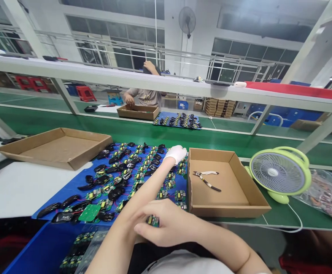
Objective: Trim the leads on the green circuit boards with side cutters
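A: You're at a long green counter (154, 135), with a white shelf (97, 76) running across above it.

B: Past that shelf, a person's hand (129, 99) reaches into a small carton (137, 113).

A: On your side, a blue mat (69, 187) lies between two shallow cardboard boxes, the left box (40, 149) and the right box (217, 194).

B: A blue bin (30, 249) sits below the mat's near edge, and a lime-green fan (272, 171) stands just beside the right box, with a clear bag (325, 196) to its right.

A: Your hands are apart. Your left hand (176, 154), in a white glove, is stretched out over the mat's far right corner, among the circuit boards (180, 195).

B: Your right hand (168, 222) is bare and well back, by your left forearm, thumb and fingers spread. A board shows between them, but I can't tell whether either of your hands grips one.

A: The boards spread in rows over the mat, wired to black casings (117, 194).

B: And your pliers (207, 179) lie in the right box, handles parted.
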Demonstrator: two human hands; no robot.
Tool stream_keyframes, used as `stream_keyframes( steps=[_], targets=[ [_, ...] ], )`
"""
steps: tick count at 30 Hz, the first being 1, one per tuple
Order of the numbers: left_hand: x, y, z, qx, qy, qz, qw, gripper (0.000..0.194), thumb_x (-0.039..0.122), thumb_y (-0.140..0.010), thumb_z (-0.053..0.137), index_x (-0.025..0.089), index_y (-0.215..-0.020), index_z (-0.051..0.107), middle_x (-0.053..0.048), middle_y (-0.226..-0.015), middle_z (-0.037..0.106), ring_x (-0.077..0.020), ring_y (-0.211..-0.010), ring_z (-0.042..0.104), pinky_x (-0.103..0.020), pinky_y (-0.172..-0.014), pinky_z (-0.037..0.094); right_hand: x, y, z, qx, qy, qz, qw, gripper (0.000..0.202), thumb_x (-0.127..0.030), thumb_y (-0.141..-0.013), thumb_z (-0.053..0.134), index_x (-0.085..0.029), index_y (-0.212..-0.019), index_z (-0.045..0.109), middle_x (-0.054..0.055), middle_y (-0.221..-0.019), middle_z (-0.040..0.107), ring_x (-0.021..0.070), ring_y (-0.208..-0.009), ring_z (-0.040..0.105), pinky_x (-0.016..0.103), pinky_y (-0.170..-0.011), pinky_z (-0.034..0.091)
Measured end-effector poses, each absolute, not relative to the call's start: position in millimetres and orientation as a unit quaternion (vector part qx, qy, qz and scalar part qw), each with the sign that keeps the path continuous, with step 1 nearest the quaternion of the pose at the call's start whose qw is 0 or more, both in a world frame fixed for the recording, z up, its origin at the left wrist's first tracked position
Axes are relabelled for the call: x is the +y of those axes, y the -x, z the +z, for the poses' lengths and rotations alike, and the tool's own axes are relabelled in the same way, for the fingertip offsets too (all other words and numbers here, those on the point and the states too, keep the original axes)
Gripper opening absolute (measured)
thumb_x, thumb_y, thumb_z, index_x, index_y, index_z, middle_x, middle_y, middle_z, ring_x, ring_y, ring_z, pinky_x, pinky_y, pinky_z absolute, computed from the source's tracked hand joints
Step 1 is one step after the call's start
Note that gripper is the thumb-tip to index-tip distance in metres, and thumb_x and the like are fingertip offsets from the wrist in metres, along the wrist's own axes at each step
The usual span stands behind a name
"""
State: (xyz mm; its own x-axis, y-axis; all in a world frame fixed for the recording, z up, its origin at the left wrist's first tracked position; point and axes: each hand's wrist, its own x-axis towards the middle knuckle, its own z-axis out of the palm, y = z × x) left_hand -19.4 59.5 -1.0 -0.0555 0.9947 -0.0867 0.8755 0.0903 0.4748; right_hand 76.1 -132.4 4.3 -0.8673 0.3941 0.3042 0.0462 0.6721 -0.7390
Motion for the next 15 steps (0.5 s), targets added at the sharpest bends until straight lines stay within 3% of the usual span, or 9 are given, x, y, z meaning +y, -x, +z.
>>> stream_keyframes(
  steps=[4, 9, 10, 12, 15],
  targets=[
    [59, 16, 0, 0.703, -0.665, 0.152, 0.200, 0.036, 0.040, -0.098, 0.061, 0.015, -0.124, 0.062, -0.012, -0.125, 0.062, -0.0235, -0.109, 0.063, -0.045, -0.093, 0.056, -132, -83, 8, -0.851, 0.184, 0.369, 0.325, 0.022, -0.019, -0.092, 0.063, -0.011, -0.111, 0.072, 0.014, -0.113, 0.077, 0.0261, -0.110, 0.071, 0.037, -0.099, 0.055],
    [53, 7, 9, 0.696, -0.669, 0.159, 0.207, 0.037, 0.040, -0.098, 0.061, 0.016, -0.125, 0.061, -0.012, -0.127, 0.061, -0.0240, -0.111, 0.062, -0.046, -0.095, 0.055, -125, -82, 4, -0.783, 0.070, 0.587, 0.193, 0.032, -0.040, -0.095, 0.065, -0.015, -0.114, 0.075, 0.009, -0.104, 0.081, 0.0225, -0.096, 0.078, 0.032, -0.085, 0.063],
    [52, 6, 11, 0.696, -0.668, 0.160, 0.211, 0.036, 0.040, -0.098, 0.061, 0.016, -0.125, 0.062, -0.012, -0.127, 0.061, -0.0239, -0.111, 0.062, -0.046, -0.095, 0.055, -121, -83, 2, -0.764, 0.083, 0.605, 0.206, 0.037, -0.046, -0.095, 0.065, -0.016, -0.115, 0.075, 0.009, -0.105, 0.081, 0.0235, -0.096, 0.078, 0.033, -0.084, 0.064],
    [52, 3, 15, 0.696, -0.664, 0.164, 0.219, 0.037, 0.040, -0.097, 0.061, 0.015, -0.125, 0.061, -0.012, -0.127, 0.061, -0.0241, -0.111, 0.062, -0.046, -0.095, 0.055, -109, -89, 2, -0.738, 0.129, 0.604, 0.271, 0.042, -0.052, -0.099, 0.058, -0.018, -0.117, 0.074, 0.010, -0.111, 0.080, 0.0256, -0.103, 0.076, 0.040, -0.092, 0.062],
    [54, 4, 16, 0.700, -0.654, 0.171, 0.231, 0.037, 0.041, -0.097, 0.061, 0.015, -0.125, 0.061, -0.012, -0.126, 0.061, -0.0240, -0.111, 0.062, -0.046, -0.094, 0.055, -93, -108, 8, -0.715, 0.174, 0.589, 0.334, 0.037, -0.048, -0.099, 0.063, -0.025, -0.127, 0.070, 0.008, -0.134, 0.070, 0.0269, -0.126, 0.064, 0.046, -0.111, 0.049]
  ],
)
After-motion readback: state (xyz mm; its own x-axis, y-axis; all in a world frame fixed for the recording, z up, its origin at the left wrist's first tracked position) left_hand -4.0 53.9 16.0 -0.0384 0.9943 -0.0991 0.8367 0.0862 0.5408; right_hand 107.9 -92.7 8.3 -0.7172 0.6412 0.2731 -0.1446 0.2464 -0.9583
